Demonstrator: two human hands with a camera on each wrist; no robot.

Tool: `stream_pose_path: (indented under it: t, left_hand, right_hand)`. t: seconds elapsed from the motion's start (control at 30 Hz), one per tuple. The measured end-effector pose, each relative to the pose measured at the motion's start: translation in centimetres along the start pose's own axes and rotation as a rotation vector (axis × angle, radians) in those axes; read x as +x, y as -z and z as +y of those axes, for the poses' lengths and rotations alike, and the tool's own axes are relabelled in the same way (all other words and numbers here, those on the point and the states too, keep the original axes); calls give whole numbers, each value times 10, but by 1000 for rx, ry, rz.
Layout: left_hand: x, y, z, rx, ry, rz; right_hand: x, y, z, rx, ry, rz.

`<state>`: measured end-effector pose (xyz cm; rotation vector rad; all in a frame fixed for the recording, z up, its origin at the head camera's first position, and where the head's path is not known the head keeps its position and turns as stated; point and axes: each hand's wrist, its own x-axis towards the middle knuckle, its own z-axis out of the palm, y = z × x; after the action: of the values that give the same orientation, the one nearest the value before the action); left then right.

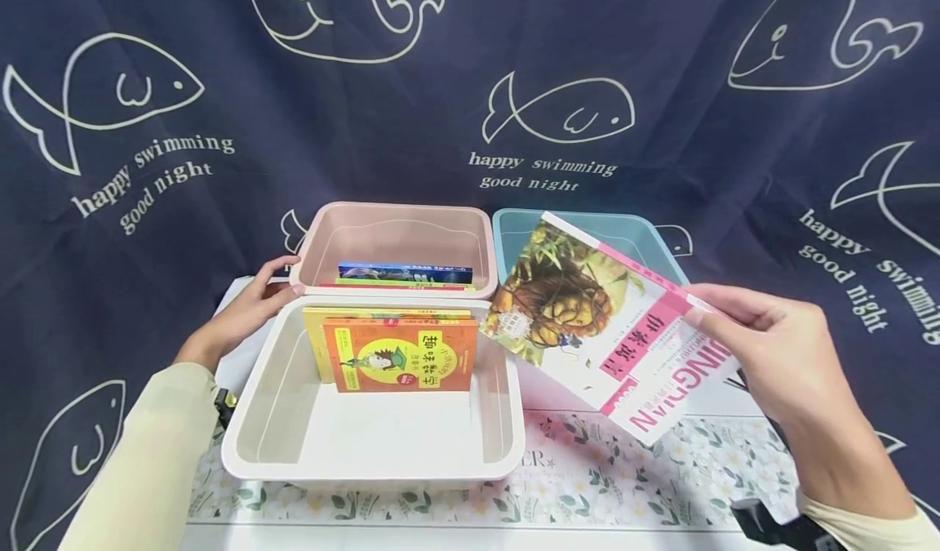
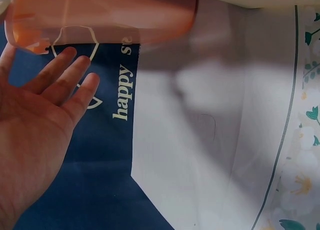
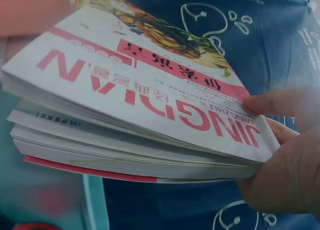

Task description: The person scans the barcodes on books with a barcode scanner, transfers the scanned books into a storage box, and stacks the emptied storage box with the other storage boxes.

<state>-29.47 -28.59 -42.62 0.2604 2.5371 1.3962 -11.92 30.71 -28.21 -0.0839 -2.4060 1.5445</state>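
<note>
The right grip (image 1: 796,363) pinches the book (image 1: 580,306) by one edge, so squeeze snugly or its pages (image 3: 135,162) may flop, while the left grip (image 1: 251,313), fingers spread, touches the pink tub (image 1: 411,237).

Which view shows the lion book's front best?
The head view: the lion book faces the camera almost whole, the right hand hiding a little. The right wrist view has it slanted, with page edges; the left wrist view lacks it.
</note>
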Motion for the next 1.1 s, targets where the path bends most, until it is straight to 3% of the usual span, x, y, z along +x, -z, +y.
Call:
stream_pose_path:
  t: [0.2,0.3,0.43,0.6,0.67,0.93,1.1]
  left_hand:
    - [2,0,-4,12,1,3]
    - [2,0,-4,16,1,1]
    - [1,0,-2,16,2,-7]
    - [-1,0,1,11,0,-7]
    - [-2,0,1,10,0,-6]
    - [-1,1,0,10,0,-7]
    - [0,0,-1,5,-7,-6]
  right_hand:
    - [-15,14,21,-162,-36,49]
    - [-22,20,33,-194,-59,54]
    - [-31,27,52,-139,-106,74]
    - [-40,28,74,61,-166,96]
    - [-44,27,82,87,-190,105]
    - [-63,23,118,147,-318,117]
    - [-66,22,130,55,-406,120]
